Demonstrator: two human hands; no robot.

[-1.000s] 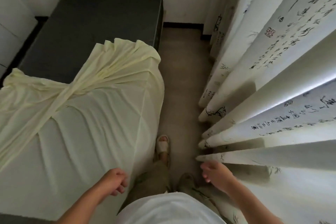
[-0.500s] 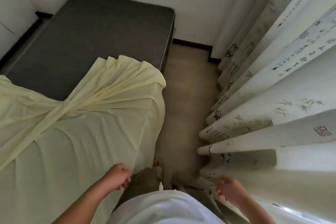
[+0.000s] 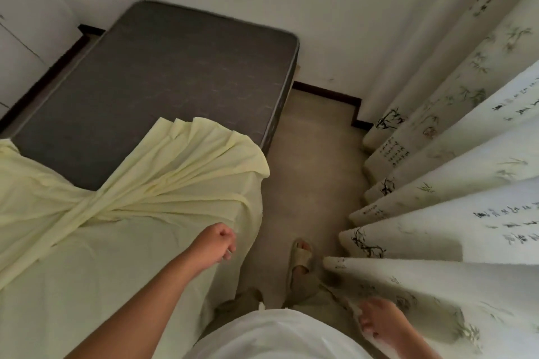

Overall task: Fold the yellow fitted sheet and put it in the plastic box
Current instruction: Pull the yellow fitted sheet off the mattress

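Observation:
The pale yellow fitted sheet [image 3: 122, 242] covers the near half of a dark grey mattress [image 3: 163, 79]. Its far end is pulled back and bunched in twisted folds. My left hand [image 3: 218, 244] hovers over the sheet near the bed's right edge, fingers loosely curled and holding nothing. My right hand [image 3: 379, 322] hangs low at the right with relaxed fingers, brushing the curtain. No plastic box is in view.
A long white curtain [image 3: 437, 213] with ink bamboo and calligraphy prints fills the right side. A narrow strip of beige floor [image 3: 309, 172] runs between bed and curtain, where my sandalled foot [image 3: 300, 259] stands. White wall lies behind the bed, with cabinet doors at far left.
I have stepped forward along the bed. My left arm has reached ahead over the sheet, and my right hand has dropped lower against the curtain.

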